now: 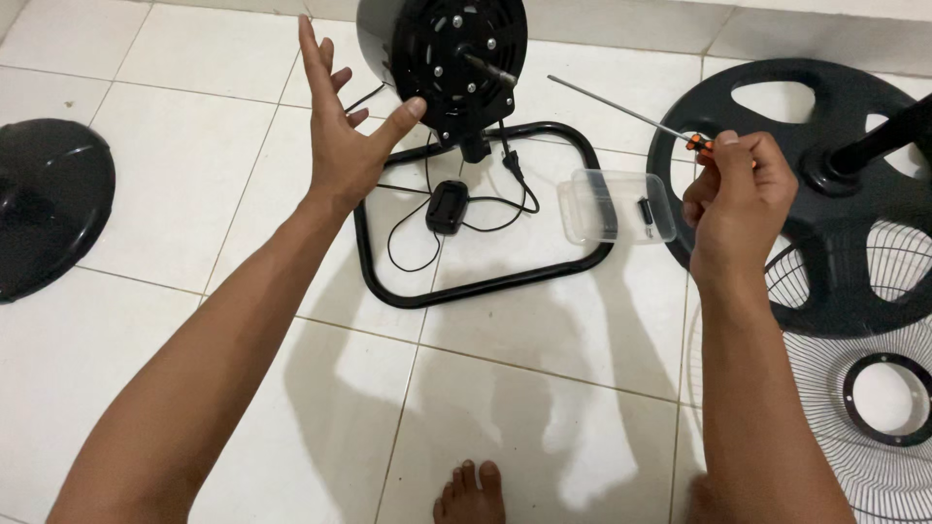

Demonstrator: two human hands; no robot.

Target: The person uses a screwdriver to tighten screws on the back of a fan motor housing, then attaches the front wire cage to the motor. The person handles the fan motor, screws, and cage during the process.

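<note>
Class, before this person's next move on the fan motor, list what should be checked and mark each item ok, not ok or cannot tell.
1. Right hand has a firm hold on the screwdriver: ok, fingers closed round the handle.
2. Left hand is free: ok, open, thumb by the motor housing.
3. Motor housing is steady on its black floor frame: cannot tell.
4. Power cord is unplugged: ok, the plug lies on the tiles.
5. Clear container for small parts is close by: ok, beside the frame.
6. Motor shaft is bare: ok.
</note>
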